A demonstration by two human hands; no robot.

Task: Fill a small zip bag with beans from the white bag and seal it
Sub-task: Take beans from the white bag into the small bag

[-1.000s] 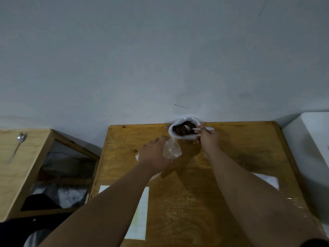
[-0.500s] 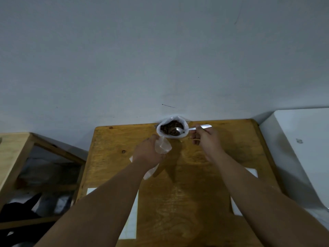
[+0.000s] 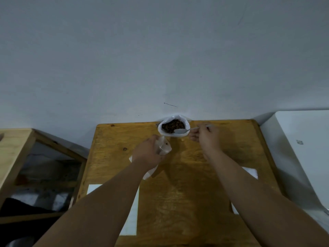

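Faced a plain grey wall [image 3: 160, 50] across the whole far side. Looked down on a wooden counter [image 3: 187, 193] pushed against it, flanked by a white block [image 3: 299, 132] just beside the right edge and an open wooden frame [image 3: 12, 148] off to the left. Noted a white paper sheet [image 3: 131, 220] lying flat on the near-left part of the counter, partly under the left forearm, and another sheet [image 3: 251, 172] at the right, partly under the right forearm.

Reached both bare arms out toward the far edge. Gripped the small zip bag [image 3: 164, 147] in the left hand [image 3: 148, 154], fingers [image 3: 156, 139] curled round its left side, mouth turned toward the far edge, just near and left of the white bag [image 3: 161, 130]. Could make out one dark speck inside the clear plastic, too small to name.

Found the white bag standing open at the middle of the far edge, against the wall, holding dark brown beans [image 3: 171, 125]. Pinched the handle of a metal spoon [image 3: 180, 131] in the right hand [image 3: 204, 137], fingers [image 3: 194, 138] bent close around it, just right of the white bag. Kept the spoon's bowl over the near-right rim of that bag; could not tell whether it carried any beans.
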